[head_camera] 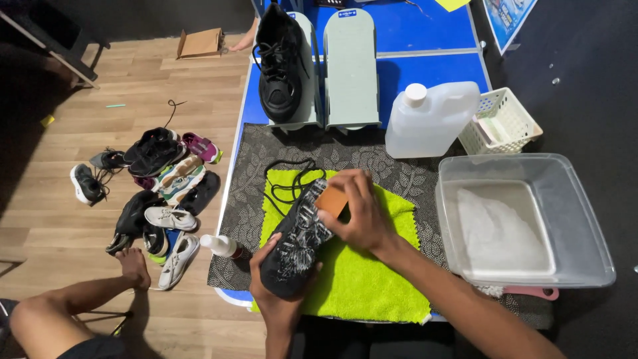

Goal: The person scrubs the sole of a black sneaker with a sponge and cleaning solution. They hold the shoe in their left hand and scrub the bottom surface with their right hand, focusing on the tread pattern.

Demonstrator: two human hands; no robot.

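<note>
Left hand (278, 292) is gripping the black shoe (296, 239) from below while right hand (359, 211), closed on an orange block (331, 201), is pressing on top.

Floor: light wood-look plank floor (80, 133), running along the left side, lit evenly, darker toward the upper left corner.

Table: low blue-topped table (425, 66) with a white edge, set against a dark grey carpeted area (571, 60) on the right.

Table covering: dark patterned mat with pale leaf print (372, 159), laid across the table's near half.

Furniture: dark-framed piece with a pale slanting rail (53, 46) at the upper left, mostly in shadow.

Loose items on floor: flat brown cardboard box (199, 43) near the far wall; heap of assorted shoes (159, 179) just beside the table's left edge.

Wall: dark strip along the top left, detail indistinct.
</note>
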